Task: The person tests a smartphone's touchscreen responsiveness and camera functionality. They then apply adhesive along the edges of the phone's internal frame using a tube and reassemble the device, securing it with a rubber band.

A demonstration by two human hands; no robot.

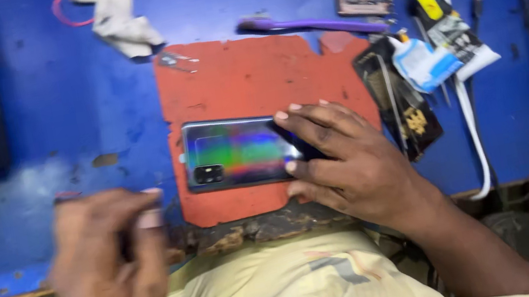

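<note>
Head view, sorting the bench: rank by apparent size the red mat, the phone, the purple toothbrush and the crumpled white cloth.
1. Red mat, by far.
2. Phone, partly under the right hand.
3. Purple toothbrush and crumpled white cloth: unsure, long and thin against short and bulky.

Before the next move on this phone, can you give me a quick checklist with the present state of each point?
1. Phone lies flat, back up, on the red mat: ok.
2. Right hand presses on the phone's end: ok.
3. Left hand in sharp view: not ok, blurred.
4. What the left hand's fingers hold: cannot tell.
5. Purple toothbrush lies apart from the phone: ok.
6. Phone wholly on the mat: ok.
</note>
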